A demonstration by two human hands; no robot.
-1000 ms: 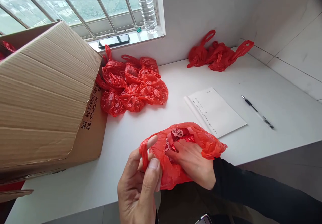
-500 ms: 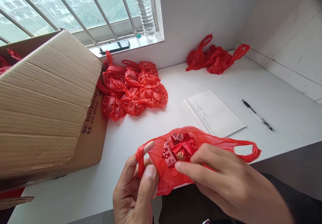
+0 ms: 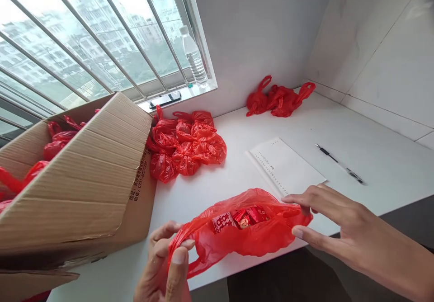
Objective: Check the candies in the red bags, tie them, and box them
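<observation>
A red plastic bag (image 3: 249,241) is stretched between both hands near the table's front edge, its mouth partly open. Inside lie several small red and pink wrapped packets (image 3: 243,220), one printed with double-happiness signs. My left hand (image 3: 166,263) is closed on the bag's left handle, thumb pressed against the fingers. At the bag's right end, my right hand (image 3: 339,220) has the bunched plastic between thumb and curled fingers, while its index finger stretches forward along the rim. The right handle is mostly hidden there.
To the left stands an open cardboard box (image 3: 91,180) holding red bags. Several tied red bags (image 3: 185,146) sit beside it; more red bags (image 3: 280,99) lie by the back wall. A notebook (image 3: 288,168) and pen (image 3: 339,162) lie right. Phone (image 3: 165,99) and bottle (image 3: 195,60) are on the sill.
My right hand has moved from over the packets to the bag's right end. The bag's mouth has become narrower. The view has tilted up, showing more of the box's inside.
</observation>
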